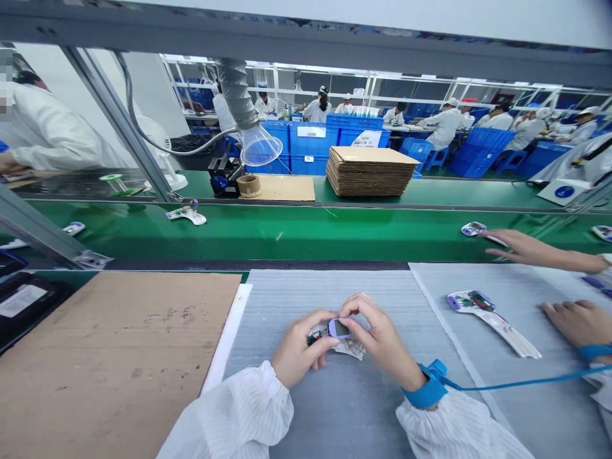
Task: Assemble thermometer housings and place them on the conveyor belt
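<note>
Over the grey mat (335, 408), both of my hands hold a small open device that looks like a forehead thermometer half-shell (352, 348). Its purple-framed display (340, 327) faces up, with a green circuit board and wires (315, 335) beside it. My left hand (296, 347) is closed round the left side, thumb along the display's lower edge. My right hand (382, 335) pinches the display's right edge with thumb and fingertips. A blue wrist strap (429, 384) with a cord is on my right wrist. The fingers partly hide the shell.
Another open half-shell (495, 319) lies at right, near a co-worker's hands (535, 248). On the green conveyor belt (287, 233) lie several similar shells. Cardboard (119, 344) covers the left. Beyond the belt are stacked cardboard sheets (373, 172), tape (249, 185) and an extraction hose (239, 95).
</note>
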### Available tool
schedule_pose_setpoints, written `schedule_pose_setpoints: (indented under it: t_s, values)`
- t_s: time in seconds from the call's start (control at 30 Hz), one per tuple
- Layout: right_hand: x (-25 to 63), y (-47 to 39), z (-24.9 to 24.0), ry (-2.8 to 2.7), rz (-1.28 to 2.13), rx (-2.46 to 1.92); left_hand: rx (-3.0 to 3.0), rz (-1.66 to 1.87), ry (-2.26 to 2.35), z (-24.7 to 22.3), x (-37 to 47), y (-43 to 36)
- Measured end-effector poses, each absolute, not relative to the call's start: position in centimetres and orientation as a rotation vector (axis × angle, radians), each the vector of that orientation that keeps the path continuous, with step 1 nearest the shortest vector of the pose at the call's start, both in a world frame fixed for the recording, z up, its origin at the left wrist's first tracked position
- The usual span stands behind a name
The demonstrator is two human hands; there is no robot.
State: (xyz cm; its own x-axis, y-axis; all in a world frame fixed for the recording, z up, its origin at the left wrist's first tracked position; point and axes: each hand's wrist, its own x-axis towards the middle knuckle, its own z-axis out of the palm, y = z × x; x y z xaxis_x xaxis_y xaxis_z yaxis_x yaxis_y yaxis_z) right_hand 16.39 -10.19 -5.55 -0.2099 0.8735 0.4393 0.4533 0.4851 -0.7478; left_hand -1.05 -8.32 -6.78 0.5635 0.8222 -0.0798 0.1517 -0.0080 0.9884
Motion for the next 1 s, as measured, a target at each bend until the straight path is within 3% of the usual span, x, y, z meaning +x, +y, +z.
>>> schedule_pose_setpoints:
  t_s: [0.6,1.0]
  values:
    - [15.5,-10.8,-6.1,-1.92,0.612,-1.156,1.413,0.825,1.016,-7.0,-0.8,-8.3]
    - [12.0,-10.9,-6.8,-1.37,0.449,-1.439,1.719,1.253,1.112,-7.7,0.2,-9.4]
